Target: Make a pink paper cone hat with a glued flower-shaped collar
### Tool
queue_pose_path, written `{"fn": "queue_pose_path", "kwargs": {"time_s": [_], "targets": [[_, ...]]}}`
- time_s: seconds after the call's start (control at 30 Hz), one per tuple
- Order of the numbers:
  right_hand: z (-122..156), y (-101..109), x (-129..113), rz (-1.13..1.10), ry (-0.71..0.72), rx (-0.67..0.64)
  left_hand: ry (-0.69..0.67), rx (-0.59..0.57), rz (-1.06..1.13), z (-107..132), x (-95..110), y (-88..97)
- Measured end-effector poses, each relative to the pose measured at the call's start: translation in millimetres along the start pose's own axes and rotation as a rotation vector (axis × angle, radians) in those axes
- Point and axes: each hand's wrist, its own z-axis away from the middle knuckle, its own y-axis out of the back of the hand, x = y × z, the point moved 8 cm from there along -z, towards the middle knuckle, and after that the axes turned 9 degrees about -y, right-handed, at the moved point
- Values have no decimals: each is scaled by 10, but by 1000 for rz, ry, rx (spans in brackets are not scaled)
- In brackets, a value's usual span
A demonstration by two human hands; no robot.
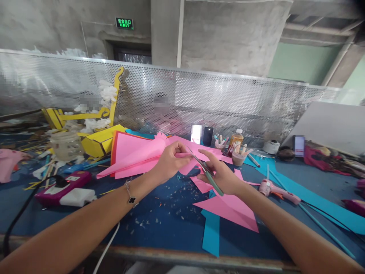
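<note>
My left hand (pixel 174 156) pinches the edge of a pink paper piece (pixel 148 150) that is rolled or folded and lies to its left. In my right hand (pixel 221 171) is a pair of scissors (pixel 210 177) with green-grey handles. Its blades point up and left, close to the fingertips of my left hand. Whether the blades touch the paper I cannot tell. Below my right hand lie cut pink paper scraps (pixel 232 213) and a blue paper strip (pixel 211 236).
A purple power strip (pixel 64 188) sits at left near a glass jar (pixel 67 144) and a yellow box form (pixel 99 140). To the right are a pink glue gun (pixel 278 190), a long blue sheet (pixel 322 201) and a cup of markers (pixel 238 155). Perforated metal (pixel 213 99) stands behind.
</note>
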Motion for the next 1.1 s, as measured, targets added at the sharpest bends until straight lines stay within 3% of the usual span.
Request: {"fn": "queue_pose_path", "kwargs": {"time_s": [0.27,0.7,0.87,1.0,1.1], "targets": [[-17,-220,45,-450,-63,-92,95,36,35,-1,-37,10],[-6,-384,51,-552,-191,-13,307,32,142,-31,-59,96],[-78,-251,54,-610,-208,175,457,-38,257,68,-132,-39],[-93,-62,95,-559,-185,207,360,-19,286,63,-101,-95],[-68,128,197,-347,-213,248,325,5,282,49,-106,-80]]}}
